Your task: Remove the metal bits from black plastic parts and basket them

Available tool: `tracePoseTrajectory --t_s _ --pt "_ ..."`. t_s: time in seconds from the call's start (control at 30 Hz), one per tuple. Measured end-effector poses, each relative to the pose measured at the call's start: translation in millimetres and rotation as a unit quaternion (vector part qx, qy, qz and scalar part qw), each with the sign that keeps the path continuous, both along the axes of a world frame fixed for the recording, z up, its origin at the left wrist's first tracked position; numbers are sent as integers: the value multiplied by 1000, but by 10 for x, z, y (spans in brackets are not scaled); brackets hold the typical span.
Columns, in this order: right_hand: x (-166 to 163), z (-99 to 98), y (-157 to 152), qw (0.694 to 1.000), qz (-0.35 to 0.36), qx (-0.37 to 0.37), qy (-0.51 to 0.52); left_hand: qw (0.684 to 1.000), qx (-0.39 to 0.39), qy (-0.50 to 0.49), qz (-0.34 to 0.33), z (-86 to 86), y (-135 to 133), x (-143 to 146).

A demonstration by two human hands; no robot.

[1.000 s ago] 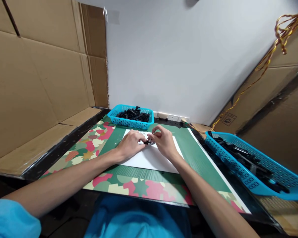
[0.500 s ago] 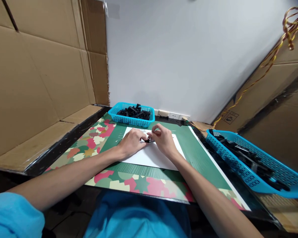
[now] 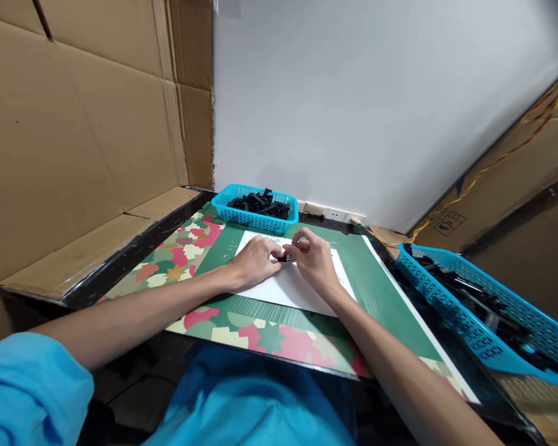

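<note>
Above a white sheet of paper, both hands meet at a small black part. My left hand is closed, its thumb and fingers gripping the part from the left. From the right, my right hand pinches at the same part, with the index finger bent and raised. The fingers cover most of the black part, so its exact kind does not show. Small dark bits lie on the paper behind and beside the hands, too small to name.
A blue basket heaped with black parts stands at the back. At the right is a larger blue basket with longer black pieces. The patterned green mat covers the table. Cardboard walls the left; sockets line the back.
The view has shifted slightly, so everything sits a little further right. Both hands stay together at the black part, with only small finger movement.
</note>
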State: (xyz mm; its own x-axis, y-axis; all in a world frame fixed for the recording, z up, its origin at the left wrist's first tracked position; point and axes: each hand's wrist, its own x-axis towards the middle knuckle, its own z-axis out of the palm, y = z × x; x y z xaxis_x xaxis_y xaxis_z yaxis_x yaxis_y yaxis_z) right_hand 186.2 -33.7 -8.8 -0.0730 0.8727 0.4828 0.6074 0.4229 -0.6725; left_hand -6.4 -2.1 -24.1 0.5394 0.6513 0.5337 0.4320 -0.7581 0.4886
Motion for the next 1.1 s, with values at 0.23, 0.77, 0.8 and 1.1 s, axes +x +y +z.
tracePoseTrajectory --t_s 0.23,0.77,0.8,1.1 --pt "-30 -4 -24 1000 -13 25 -2 999 -29 -27 -3 30 -12 -15" --pt "538 171 203 990 -65 77 94 993 -53 -86 56 123 72 -41" --pt "647 160 238 992 -84 67 63 992 -56 -102 57 125 91 -50" --pt "971 -23 402 979 -30 -98 -175 980 -95 -172 29 85 210 -38"
